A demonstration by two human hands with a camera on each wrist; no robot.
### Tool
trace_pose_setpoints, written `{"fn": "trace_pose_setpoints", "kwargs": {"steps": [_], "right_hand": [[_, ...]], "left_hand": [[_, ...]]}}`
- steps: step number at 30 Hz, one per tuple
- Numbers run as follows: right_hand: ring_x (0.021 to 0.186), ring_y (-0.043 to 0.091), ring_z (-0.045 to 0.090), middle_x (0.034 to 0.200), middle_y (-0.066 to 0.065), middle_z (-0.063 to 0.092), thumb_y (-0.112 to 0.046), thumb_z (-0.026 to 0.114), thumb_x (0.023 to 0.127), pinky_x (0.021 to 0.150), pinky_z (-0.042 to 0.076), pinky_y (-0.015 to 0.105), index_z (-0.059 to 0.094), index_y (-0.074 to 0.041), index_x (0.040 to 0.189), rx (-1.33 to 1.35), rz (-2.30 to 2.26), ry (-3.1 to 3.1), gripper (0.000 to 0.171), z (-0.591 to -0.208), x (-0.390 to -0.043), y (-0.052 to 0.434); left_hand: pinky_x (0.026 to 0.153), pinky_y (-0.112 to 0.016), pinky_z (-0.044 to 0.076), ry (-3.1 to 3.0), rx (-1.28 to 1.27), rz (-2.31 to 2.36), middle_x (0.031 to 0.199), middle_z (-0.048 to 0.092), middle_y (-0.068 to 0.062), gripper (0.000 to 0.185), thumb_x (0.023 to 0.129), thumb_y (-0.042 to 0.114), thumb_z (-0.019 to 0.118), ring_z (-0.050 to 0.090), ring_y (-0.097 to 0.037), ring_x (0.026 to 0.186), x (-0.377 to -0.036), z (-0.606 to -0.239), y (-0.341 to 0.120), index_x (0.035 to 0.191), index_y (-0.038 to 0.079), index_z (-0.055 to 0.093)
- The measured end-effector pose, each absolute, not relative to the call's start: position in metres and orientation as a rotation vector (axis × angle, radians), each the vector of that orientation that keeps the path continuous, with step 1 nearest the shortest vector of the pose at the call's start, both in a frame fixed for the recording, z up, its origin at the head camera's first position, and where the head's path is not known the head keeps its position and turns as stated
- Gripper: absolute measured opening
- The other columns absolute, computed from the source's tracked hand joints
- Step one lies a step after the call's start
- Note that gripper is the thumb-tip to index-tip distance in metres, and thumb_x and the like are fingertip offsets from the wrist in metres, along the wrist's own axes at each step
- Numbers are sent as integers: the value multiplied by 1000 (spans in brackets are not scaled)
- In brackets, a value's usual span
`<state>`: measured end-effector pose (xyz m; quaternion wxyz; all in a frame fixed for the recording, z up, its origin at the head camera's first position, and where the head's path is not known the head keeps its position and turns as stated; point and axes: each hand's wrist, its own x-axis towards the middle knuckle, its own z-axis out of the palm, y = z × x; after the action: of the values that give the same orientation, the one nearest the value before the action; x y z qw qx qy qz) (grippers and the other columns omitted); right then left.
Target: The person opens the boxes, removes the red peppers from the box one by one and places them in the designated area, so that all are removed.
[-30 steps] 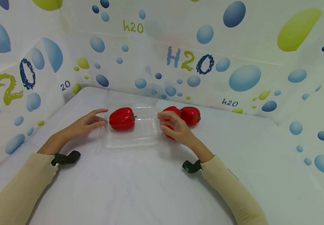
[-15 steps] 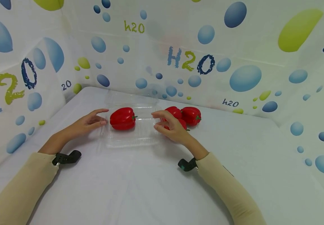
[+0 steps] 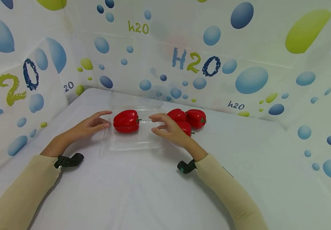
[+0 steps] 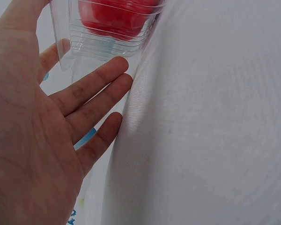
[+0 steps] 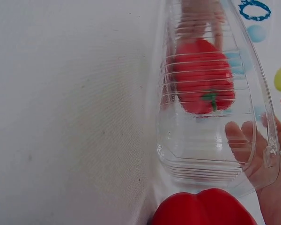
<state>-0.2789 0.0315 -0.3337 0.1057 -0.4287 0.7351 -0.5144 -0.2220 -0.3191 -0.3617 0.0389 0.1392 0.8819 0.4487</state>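
A clear plastic clamshell container [image 3: 135, 146] lies with its lid raised at the back. One red bell pepper [image 3: 126, 121] rests on its side in the left half, stem pointing right. My left hand [image 3: 92, 125] stays at the container's left edge, thumb and fingers spread around the rim [image 4: 60, 33]; firm contact cannot be made out. Over the container's right side hovers my right hand [image 3: 171, 129], fingers loosely bent and holding nothing. Its fingers show through the clear plastic in the right wrist view, near the wall [image 5: 201, 173].
Right of the container sit three more red bell peppers: a back-left one [image 3: 176, 115], a back-right one [image 3: 196, 118] and a front one [image 3: 185, 127] partly behind my right hand. A white cloth [image 3: 125, 191] covers the table; a patterned sheet [image 3: 165, 38] hangs behind.
My right hand has moved left from beside the loose peppers to over the container, uncovering more of them. The left hand and the pepper inside have stayed in place.
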Motion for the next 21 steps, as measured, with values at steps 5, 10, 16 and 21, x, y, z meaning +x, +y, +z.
{"fn": "trace_pose_setpoints", "kwargs": {"steps": [5,10,16,21], "right_hand": [[129,37,44,141,21,46,-8,61,94,102,47,44,46,-4,138,-1216,-1495,2179,46,-333,-279,28],[129,35,45,141,19,46,-10,62,94,103,46,45,46,-5,139,-1204,-1486,2189,48,-333,-280,23],[129,39,45,141,19,45,-8,62,93,101,48,41,45,-4,139,-1209,-1479,2192,50,-331,-278,16],[129,35,47,143,17,45,-9,62,93,101,48,38,43,-6,141,-1188,-1467,2206,52,-332,-280,11]], "left_hand": [[98,-65,42,2704,415,1371,133,53,-26,61,100,24,53,50,-42,123,-221,-360,-319,153,10,24],[99,-65,41,2706,418,1373,133,53,-26,61,100,24,53,50,-42,123,-222,-361,-319,153,10,24],[99,-66,40,2708,424,1373,133,53,-27,61,100,23,53,50,-43,123,-222,-361,-320,153,10,24],[99,-66,40,2706,430,1374,133,53,-26,62,100,24,53,50,-42,123,-223,-362,-321,153,11,24]]}}
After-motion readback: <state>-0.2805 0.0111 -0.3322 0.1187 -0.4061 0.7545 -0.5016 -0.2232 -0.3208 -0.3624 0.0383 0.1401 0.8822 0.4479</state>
